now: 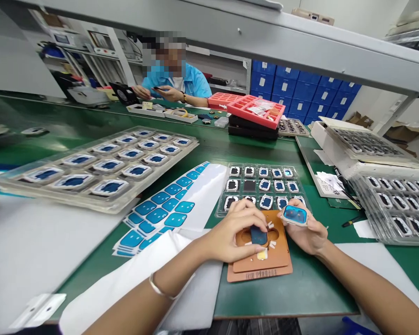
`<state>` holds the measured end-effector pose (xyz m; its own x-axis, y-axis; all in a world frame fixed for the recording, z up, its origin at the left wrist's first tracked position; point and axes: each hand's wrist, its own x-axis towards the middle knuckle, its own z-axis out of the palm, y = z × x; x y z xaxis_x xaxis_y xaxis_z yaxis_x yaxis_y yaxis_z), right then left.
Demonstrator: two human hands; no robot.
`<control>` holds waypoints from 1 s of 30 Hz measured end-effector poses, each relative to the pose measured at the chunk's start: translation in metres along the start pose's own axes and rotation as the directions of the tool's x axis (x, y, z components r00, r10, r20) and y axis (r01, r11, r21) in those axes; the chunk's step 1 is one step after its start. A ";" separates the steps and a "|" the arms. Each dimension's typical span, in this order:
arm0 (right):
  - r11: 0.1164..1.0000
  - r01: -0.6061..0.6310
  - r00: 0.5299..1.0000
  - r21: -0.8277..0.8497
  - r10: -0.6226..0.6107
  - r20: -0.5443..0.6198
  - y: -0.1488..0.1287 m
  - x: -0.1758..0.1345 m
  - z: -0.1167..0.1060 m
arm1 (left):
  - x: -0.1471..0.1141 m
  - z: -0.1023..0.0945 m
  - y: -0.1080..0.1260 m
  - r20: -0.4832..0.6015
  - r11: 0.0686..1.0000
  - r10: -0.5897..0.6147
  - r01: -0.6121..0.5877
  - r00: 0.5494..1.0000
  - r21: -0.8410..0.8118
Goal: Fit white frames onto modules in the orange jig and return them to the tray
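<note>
My right hand (pixel 307 230) holds up a watch case (pixel 295 215) with a pale frame and a shiny blue film on its face. Beside it, my left hand (pixel 235 230) reaches over an orange fixture plate (pixel 279 260). Its fingers and thumb close around the edges of a dark blue rounded-square piece (pixel 259 236) at the plate's recess. Whether that piece is seated or lifted, I cannot tell. A small yellow patch (pixel 262 254) shows near my left thumb. Just behind the plate sits a clear tray (pixel 220 204) of similar cases, some with blue faces and some dark.
Sheets of blue film stickers (pixel 174 204) lie left of the fixture. A larger tray of cases (pixel 192 145) stands at far left, and stacked trays (pixel 398 237) at right. Across the bench are red trays (pixel 265 118) and a co-worker (pixel 195 81) in blue. A grey beam (pixel 230 28) crosses above.
</note>
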<state>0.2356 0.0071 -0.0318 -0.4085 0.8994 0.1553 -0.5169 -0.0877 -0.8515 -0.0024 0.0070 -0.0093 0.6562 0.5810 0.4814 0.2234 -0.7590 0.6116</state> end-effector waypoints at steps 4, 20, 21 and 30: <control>1.000 -0.006 1.000 0.022 0.005 0.024 -0.004 0.000 0.000 | -0.001 0.001 -0.001 0.019 0.996 0.029 -0.030 0.999 0.088; 0.998 -0.052 0.997 0.021 0.051 0.050 -0.008 -0.001 0.002 | -0.009 -0.011 -0.003 0.074 0.901 0.237 -0.248 0.969 0.356; 0.998 -0.053 0.998 0.017 0.053 0.040 -0.007 -0.001 0.002 | -0.009 -0.011 -0.003 0.079 0.898 0.241 -0.253 0.967 0.359; 0.999 -0.040 0.999 0.005 0.039 0.028 -0.007 -0.003 0.001 | -0.009 -0.007 0.003 0.070 0.862 0.310 -0.312 0.948 0.400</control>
<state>0.2399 0.0048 -0.0255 -0.4495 0.8829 0.1356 -0.5040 -0.1253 -0.8546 -0.0128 0.0011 -0.0076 0.7419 0.2949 0.6022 0.2763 -0.9528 0.1261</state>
